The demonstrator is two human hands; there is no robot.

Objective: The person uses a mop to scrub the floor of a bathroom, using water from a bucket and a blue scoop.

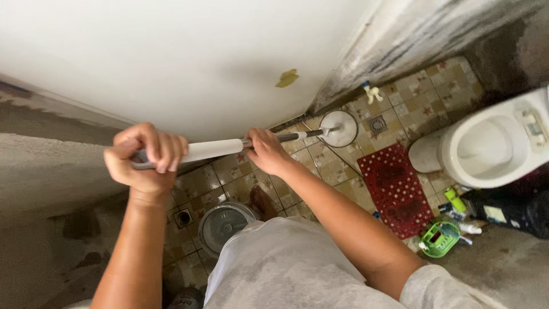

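Both my hands grip a long mop handle (214, 149), white and grey with a metal shaft. My left hand (146, 157) is closed around the handle's near end. My right hand (267, 151) clasps the shaft further down. The handle runs down to a round white mop head (341, 127) resting on the patterned floor tiles (320, 163) at the foot of the white wall (189, 63).
A white toilet (492, 146) stands at right, with a red dotted mat (394, 189) in front. A green basket (439, 237) and bottles lie near it. A round bucket (224, 224) sits by my bare foot. Floor drains (377, 124) and a wall tap (372, 91) are visible.
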